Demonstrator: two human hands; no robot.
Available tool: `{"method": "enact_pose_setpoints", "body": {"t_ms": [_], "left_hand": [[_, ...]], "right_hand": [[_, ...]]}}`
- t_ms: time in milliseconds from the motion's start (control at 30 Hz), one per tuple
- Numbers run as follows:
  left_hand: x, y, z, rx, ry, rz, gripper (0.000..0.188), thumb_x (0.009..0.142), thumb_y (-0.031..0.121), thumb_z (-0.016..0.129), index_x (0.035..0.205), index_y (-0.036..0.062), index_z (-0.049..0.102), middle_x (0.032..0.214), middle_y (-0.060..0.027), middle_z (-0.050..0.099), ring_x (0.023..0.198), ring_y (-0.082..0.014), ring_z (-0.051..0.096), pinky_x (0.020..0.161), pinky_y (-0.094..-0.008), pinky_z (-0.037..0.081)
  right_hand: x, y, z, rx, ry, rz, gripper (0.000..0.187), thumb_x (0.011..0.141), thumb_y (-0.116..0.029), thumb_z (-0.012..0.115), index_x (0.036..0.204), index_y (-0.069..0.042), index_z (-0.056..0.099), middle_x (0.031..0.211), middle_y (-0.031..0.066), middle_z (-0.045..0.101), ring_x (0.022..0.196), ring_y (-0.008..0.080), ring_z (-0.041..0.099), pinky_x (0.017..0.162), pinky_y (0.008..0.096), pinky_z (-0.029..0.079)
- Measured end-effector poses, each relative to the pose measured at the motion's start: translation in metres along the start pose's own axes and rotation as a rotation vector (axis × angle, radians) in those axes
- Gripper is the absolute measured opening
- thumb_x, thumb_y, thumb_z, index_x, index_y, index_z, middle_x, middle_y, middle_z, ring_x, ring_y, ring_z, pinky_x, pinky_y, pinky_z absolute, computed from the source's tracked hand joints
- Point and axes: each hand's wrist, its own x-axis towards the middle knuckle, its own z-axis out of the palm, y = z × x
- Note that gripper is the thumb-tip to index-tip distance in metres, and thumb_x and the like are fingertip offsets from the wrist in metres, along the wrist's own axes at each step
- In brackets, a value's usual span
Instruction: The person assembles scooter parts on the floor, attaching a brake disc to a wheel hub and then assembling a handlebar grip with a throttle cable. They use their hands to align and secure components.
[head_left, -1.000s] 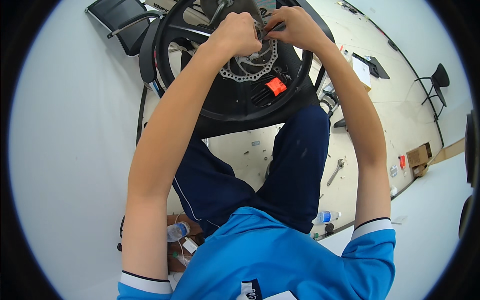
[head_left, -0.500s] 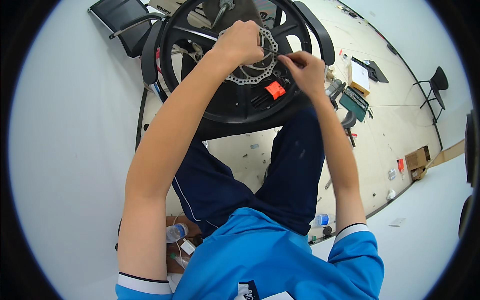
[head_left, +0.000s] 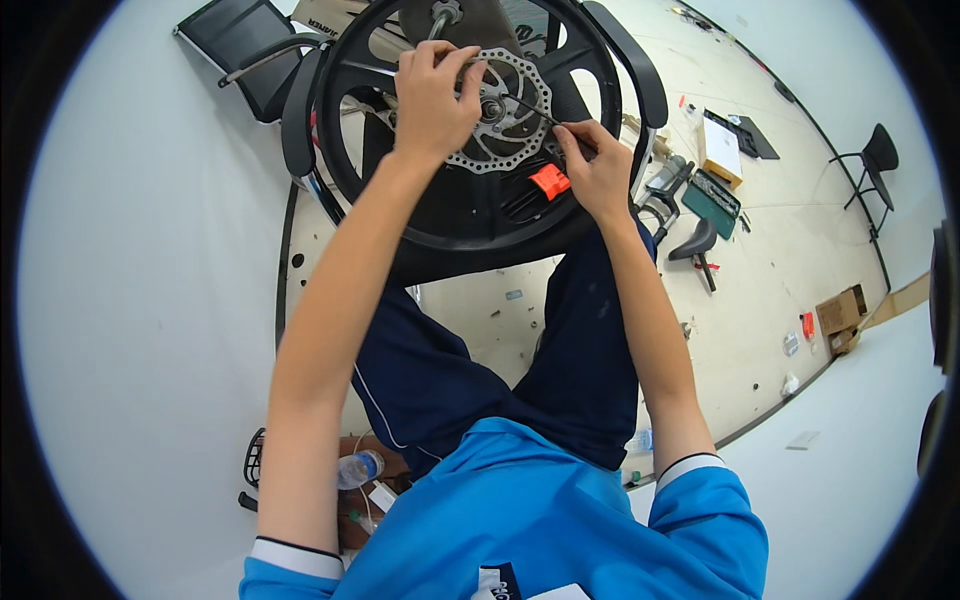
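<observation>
A silver brake disc (head_left: pixel 507 157) with a drilled rim sits on the hub of a black spoked wheel (head_left: pixel 455 237), which lies across a chair seat in front of my knees. My right hand (head_left: pixel 600 172) is closed around a thin dark hex key (head_left: pixel 532 108). Its far end reaches over the disc, close to the hub (head_left: pixel 491 109). At the disc's left side is my left hand (head_left: pixel 436 100), fingers bent and thumb apart from the forefinger, with nothing visible between them. An orange tool holder (head_left: pixel 550 181) with dark keys rests on the wheel below the disc.
Black chair armrests (head_left: pixel 632 62) flank the wheel. On the floor to the right are a bicycle saddle (head_left: pixel 694 241), a green tool case (head_left: pixel 713 205) and a white-topped box (head_left: pixel 719 150). A water bottle (head_left: pixel 360 469) lies at the lower left; a black chair (head_left: pixel 872 170) stands far right.
My left hand has drawn back leftward from over the disc, so the hub now shows. The right hand has shifted slightly left and down, still gripping the hex key.
</observation>
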Motion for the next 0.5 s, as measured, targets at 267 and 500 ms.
{"method": "enact_pose_setpoints", "body": {"t_ms": [267, 500], "left_hand": [[-0.017, 0.006, 0.021, 0.218, 0.139, 0.030, 0.026, 0.095, 0.014, 0.057, 0.120, 0.0105, 0.065, 0.109, -0.0092, 0.060, 0.098, -0.0295, 0.054, 0.087, -0.0395, 0.045], [-0.019, 0.007, 0.020, 0.312, 0.098, 0.019, 0.030, 0.094, 0.012, 0.058, 0.123, 0.0100, 0.062, 0.103, -0.0111, 0.060, 0.091, -0.0303, 0.054, 0.082, -0.0393, 0.046]], "right_hand": [[-0.023, 0.003, 0.029, -0.026, 0.179, 0.000, 0.016, 0.090, -0.013, 0.071, 0.087, 0.003, 0.067, 0.068, 0.0150, 0.067, 0.059, 0.0168, 0.067, 0.057, 0.0270, 0.048], [-0.053, -0.035, 0.078, 0.000, 0.377, 0.192, 0.022, 0.091, -0.016, 0.069, 0.078, 0.000, 0.062, 0.061, 0.0125, 0.063, 0.052, 0.0240, 0.063, 0.052, 0.0340, 0.046]]}}
